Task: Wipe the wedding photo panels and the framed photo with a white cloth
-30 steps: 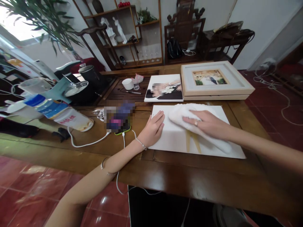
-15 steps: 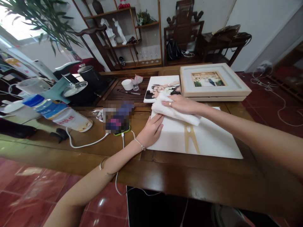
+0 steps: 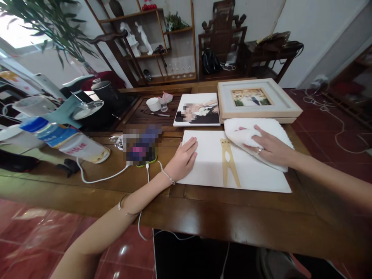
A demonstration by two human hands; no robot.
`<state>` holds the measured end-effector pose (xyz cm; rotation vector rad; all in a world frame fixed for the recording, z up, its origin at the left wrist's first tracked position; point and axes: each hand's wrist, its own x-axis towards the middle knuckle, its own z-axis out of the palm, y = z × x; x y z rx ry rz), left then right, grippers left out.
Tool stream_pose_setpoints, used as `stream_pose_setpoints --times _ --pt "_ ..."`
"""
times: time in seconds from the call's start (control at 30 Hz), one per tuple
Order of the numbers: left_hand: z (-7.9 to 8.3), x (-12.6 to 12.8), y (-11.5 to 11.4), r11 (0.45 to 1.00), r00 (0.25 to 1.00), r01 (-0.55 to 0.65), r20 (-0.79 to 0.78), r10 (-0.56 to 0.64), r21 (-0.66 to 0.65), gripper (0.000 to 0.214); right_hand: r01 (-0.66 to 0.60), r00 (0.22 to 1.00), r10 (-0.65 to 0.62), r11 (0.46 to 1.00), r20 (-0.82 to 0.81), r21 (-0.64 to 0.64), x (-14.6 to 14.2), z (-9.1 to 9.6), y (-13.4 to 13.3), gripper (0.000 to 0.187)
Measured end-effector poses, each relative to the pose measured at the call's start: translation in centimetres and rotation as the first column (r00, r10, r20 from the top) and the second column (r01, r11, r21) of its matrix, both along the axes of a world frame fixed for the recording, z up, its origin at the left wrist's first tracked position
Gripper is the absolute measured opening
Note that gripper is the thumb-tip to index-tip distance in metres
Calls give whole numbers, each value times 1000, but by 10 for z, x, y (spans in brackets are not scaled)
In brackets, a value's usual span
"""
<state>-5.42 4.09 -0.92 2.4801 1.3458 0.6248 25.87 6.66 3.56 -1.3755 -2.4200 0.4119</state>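
Observation:
A white flat board (image 3: 209, 166) with a gold clothespin-shaped mark (image 3: 229, 164) lies on the wooden table (image 3: 221, 217). My left hand (image 3: 183, 159) rests flat on the board's left edge, fingers together and stretched out. My right hand (image 3: 269, 147) presses down on a white cloth (image 3: 250, 133) over the board's right far corner, fingers spread across it.
Behind the board lie a photo print (image 3: 197, 109) and a framed picture (image 3: 257, 99). A phone (image 3: 141, 147) on a white charging cable (image 3: 99, 179), a lying bottle (image 3: 65, 140), a kettle (image 3: 103, 93), and a small white cup (image 3: 153, 104) sit to the left.
My right hand swept the cloth from the board's middle to its far left corner, then back to the right far corner. The left hand stayed put.

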Motion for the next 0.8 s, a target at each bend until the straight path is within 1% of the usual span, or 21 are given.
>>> stream_pose_setpoints --times 0.1,0.17,0.3,0.4,0.47,0.5,0.57,0.67,0.73,0.8 --pt "0 0 0 1000 1000 4 2 -4 0 41 -173 984 169 983 60 65 -3 -4 -10 17" --pt "0 -1 0 1000 1000 5 2 -5 -2 41 -252 965 243 963 96 97 -2 -5 -23 14" --pt "1 0 0 1000 1000 5 7 -5 -7 41 -388 918 372 914 134 121 2 -5 -66 14" --pt "2 1 -1 1000 1000 0 8 0 -8 41 -424 904 413 898 105 118 2 -2 -98 15" --pt "2 1 -1 1000 1000 0 8 0 -2 41 -421 907 415 901 76 106 2 1 -108 17" --pt "2 1 -1 1000 1000 1 8 -1 0 41 -422 906 417 902 68 94 4 2 -108 17" --pt "2 1 -1 1000 1000 3 6 -3 4 41 -428 903 425 901 61 66 8 3 -99 14" --pt "2 2 -1 1000 1000 -1 -7 1 0 41 -394 919 392 918 43 45 18 4 -70 9" --pt "3 2 -1 1000 1000 -6 -13 6 -2 41 -315 948 314 949 56 15 23 6 -48 11" --pt "2 1 -1 1000 1000 -6 -17 6 -4 41 -198 975 201 979 89 -40 25 9 -28 18"
